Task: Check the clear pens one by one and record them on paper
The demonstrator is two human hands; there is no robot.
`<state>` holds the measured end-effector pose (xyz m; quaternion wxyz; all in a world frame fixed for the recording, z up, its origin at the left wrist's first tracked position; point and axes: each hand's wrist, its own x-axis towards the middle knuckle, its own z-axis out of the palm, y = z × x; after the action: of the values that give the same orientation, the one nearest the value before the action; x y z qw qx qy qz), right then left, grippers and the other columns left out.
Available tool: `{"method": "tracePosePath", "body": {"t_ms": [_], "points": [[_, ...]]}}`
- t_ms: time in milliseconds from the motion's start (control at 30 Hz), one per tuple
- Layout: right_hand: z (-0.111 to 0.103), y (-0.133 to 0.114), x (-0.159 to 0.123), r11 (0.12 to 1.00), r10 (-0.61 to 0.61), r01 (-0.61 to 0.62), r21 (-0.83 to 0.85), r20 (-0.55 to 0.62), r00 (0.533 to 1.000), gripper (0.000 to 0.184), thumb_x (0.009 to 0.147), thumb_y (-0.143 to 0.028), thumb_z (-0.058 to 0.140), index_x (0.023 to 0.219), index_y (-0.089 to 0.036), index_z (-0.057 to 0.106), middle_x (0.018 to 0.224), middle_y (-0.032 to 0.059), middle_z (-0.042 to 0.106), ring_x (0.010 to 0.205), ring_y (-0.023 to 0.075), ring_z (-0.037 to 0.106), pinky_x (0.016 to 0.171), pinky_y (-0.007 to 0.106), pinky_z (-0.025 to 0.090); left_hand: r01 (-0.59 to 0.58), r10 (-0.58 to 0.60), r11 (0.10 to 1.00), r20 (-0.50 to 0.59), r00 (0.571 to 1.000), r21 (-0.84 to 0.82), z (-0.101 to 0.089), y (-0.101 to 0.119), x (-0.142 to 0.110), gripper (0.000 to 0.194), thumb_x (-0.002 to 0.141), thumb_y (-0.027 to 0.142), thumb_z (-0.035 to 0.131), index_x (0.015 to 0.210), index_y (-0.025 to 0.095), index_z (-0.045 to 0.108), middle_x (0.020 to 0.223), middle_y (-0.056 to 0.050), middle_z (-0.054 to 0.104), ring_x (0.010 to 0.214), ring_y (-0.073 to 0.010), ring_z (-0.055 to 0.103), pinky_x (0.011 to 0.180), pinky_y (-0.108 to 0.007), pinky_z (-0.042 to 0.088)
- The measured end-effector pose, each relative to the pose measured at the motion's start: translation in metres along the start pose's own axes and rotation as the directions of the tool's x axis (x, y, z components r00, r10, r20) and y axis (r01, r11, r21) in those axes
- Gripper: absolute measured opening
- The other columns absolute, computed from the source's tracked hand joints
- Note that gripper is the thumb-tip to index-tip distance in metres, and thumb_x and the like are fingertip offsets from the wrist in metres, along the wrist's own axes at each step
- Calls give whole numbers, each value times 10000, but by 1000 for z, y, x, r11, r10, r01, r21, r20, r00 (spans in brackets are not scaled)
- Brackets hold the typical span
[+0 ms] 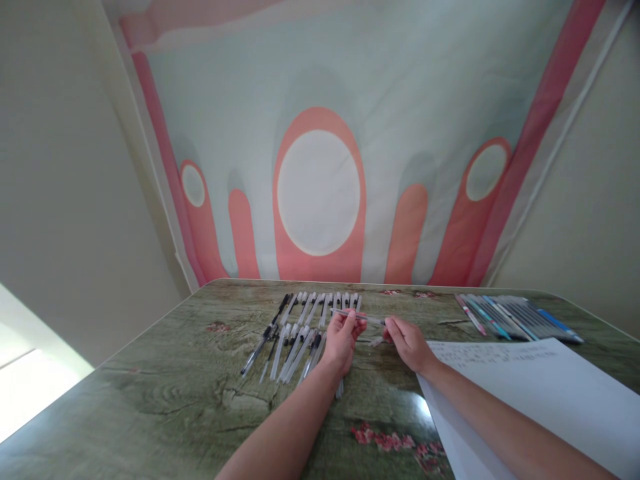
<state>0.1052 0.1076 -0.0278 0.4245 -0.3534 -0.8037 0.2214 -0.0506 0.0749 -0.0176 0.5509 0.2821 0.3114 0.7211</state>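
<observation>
Both my hands hold one clear pen (361, 316) level above the green table (170, 387). My left hand (342, 340) pinches its left part with closed fingers. My right hand (407, 343) pinches its right end, fingers closed. Just under and left of my left hand lie several clear pens (300, 337) in two rows, some with black caps. A small clear pen cap (376, 341) lies on the table between my hands.
A white sheet of paper (530, 393) with handwriting along its top lies at the right under my right forearm. Behind it, at the back right, lies a row of several coloured pens (515, 317). A pink and pale green cloth (320, 167) hangs behind the table.
</observation>
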Motion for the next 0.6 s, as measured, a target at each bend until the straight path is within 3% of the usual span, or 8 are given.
{"method": "tracePosePath", "body": {"t_ms": [167, 333, 533, 600], "points": [[1, 1, 0, 1000, 18, -18, 3, -51, 999, 214, 855, -394, 403, 893, -215, 512, 724, 17, 605, 592, 156, 554, 577, 273, 433, -3, 3, 1000, -20, 1000, -15, 0, 0, 0, 264, 680, 296, 682, 826, 137, 530, 805, -46, 629, 651, -81, 581, 707, -235, 461], [1, 2, 0, 1000, -5, 6, -18, 19, 1000, 337, 896, -356, 308, 663, -214, 506, 590, 5, 563, 567, 154, 542, 601, 277, 426, -2, 2, 1000, -8, 1000, 3, 0, 0, -1, 269, 678, 307, 681, 827, 137, 534, 798, -43, 629, 644, -85, 580, 686, -236, 462], [3, 3, -1, 1000, 30, -31, -5, -35, 999, 197, 864, -375, 390, 866, -218, 509, 691, 10, 590, 586, 158, 551, 580, 272, 438, -8, 7, 1000, -31, 999, -21, -2, 1, 1, 244, 695, 278, 671, 833, 138, 526, 816, -50, 635, 651, -79, 582, 703, -230, 464], [4, 4, 0, 1000, 11, -11, -19, -31, 999, 190, 863, -374, 389, 853, -219, 500, 699, 15, 585, 590, 162, 548, 586, 279, 439, -5, 4, 1000, -32, 999, -26, -2, 1, 1, 241, 700, 274, 667, 838, 138, 524, 822, -53, 637, 657, -81, 584, 703, -230, 465]]}}
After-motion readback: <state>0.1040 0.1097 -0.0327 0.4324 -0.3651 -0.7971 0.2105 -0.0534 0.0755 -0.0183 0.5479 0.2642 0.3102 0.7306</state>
